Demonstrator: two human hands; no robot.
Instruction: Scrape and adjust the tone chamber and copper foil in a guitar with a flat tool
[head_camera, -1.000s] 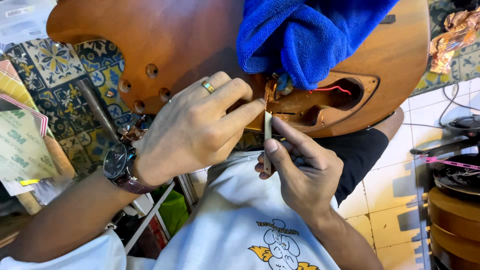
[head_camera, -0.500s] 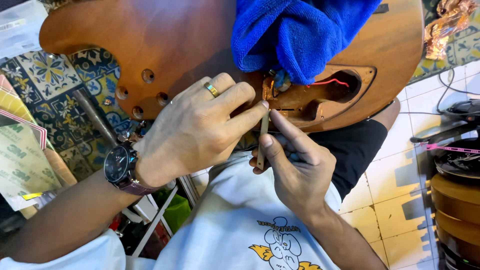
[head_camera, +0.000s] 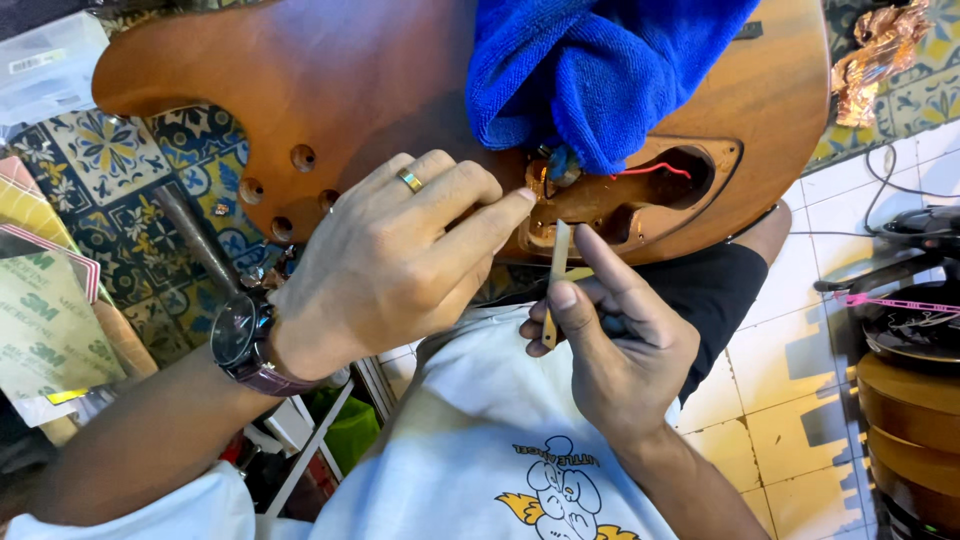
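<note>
wood body: brown guitar body (head_camera: 400, 90) across the lap, blue cloth (head_camera: 600, 70) on top
left hand (head_camera: 390, 265): fingers curled, tips pressing cavity (head_camera: 620, 195) edge, holding nothing
right hand (head_camera: 620, 345): pinching thin strip (head_camera: 556, 275), upright just below cavity
step: prob lining the cavity w/ strip; next needs careful aim

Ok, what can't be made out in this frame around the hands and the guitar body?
Head view only:
- Guitar body: top and right side cut off by the frame edge.
- Cavity: upper part covered by the blue cloth; wiring inside too small to follow.
- Left hand: thumb and whatever it presses hidden behind its own fingers.
- Strip in the right hand: material unclear; lower end hidden by fingers.
</note>
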